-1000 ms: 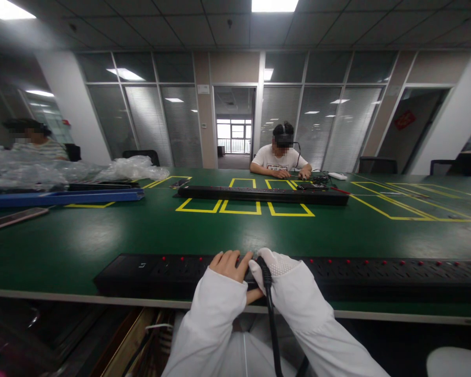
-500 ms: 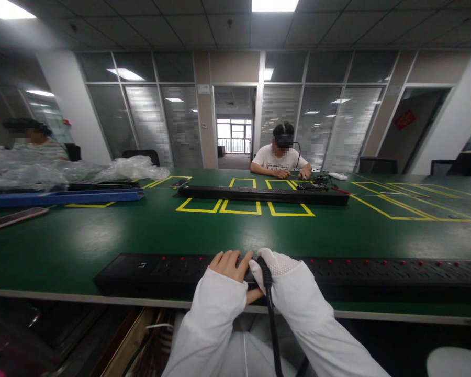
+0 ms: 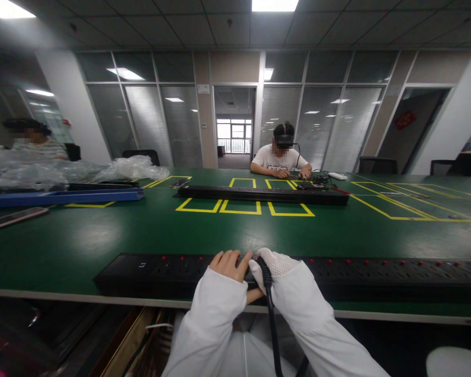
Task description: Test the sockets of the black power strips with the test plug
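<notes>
A long black power strip (image 3: 141,272) with a row of red buttons or lights along its top lies across the near edge of the table. My left hand (image 3: 231,264), bare, grips it, fingers over the top and thumb along the front side. Right beside it, my right hand (image 3: 277,264) in a white dotted glove is closed around a black power plug (image 3: 265,272). From the plug a thick black cable (image 3: 273,324) hangs down over the table edge toward my lap. The plug's front end is hidden, so I cannot tell whether it sits in a socket.
A second black power strip (image 3: 267,195) lies farther back on the green table (image 3: 141,230), among yellow tape marks. To the left are a blue channel (image 3: 63,198), clear plastic wrap (image 3: 129,168) and a phone (image 3: 15,219). A person (image 3: 281,154) sits opposite, another person (image 3: 39,141) at far left.
</notes>
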`<state>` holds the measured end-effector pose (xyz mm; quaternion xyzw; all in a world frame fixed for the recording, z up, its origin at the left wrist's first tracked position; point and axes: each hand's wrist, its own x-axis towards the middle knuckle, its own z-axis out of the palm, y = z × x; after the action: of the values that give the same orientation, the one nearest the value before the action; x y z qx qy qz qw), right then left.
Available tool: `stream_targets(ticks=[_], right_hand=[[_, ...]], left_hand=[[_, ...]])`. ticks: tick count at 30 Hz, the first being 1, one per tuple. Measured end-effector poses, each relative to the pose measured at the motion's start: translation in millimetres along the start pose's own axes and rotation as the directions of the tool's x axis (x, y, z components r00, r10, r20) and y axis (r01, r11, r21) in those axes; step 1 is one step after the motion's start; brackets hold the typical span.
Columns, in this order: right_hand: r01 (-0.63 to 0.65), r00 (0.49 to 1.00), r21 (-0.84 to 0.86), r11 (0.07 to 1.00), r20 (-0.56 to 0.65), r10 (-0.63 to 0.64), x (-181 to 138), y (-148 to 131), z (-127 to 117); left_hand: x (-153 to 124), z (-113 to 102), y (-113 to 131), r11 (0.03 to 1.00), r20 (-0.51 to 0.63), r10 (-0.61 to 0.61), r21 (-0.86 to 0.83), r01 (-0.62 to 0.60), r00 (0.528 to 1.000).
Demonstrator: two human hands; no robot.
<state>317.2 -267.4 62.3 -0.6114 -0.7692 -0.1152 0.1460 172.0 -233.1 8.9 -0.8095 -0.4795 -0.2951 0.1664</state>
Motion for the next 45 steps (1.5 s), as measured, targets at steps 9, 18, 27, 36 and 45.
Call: stream_targets(ticks=[9, 18, 27, 36, 45], right_hand=[[0.080, 0.997, 0.089, 0.993, 0.004, -0.081, 8.8, 12.1, -13.1], [0.038, 0.999, 0.067, 0.997, -0.009, -0.038, 2.4, 4.3, -3.0], [0.032, 0.999, 0.058, 0.998, -0.014, -0.031, 1.2, 12.4, -1.2], [0.052, 0.999, 0.091, 0.994, -0.016, -0.051, 2.3, 11.4, -7.4], [0.058, 0.998, 0.092, 0.994, -0.025, -0.055, 7.8, 12.6, -6.9]], left_hand=[[0.0, 0.3, 1.3, 1.000, 0.019, -0.029, 0.007, 0.029, 0.999], [-0.7, -0.3, 1.1, 1.000, -0.016, -0.023, 0.005, 0.023, 1.000], [-0.6, 0.2, 2.1, 1.000, -0.035, -0.030, -0.001, 0.030, 0.999], [-0.2, 0.0, 2.1, 1.000, -0.028, -0.027, 0.006, 0.028, 0.999], [-0.6, 0.3, 1.1, 1.000, -0.005, -0.019, 0.018, 0.019, 1.000]])
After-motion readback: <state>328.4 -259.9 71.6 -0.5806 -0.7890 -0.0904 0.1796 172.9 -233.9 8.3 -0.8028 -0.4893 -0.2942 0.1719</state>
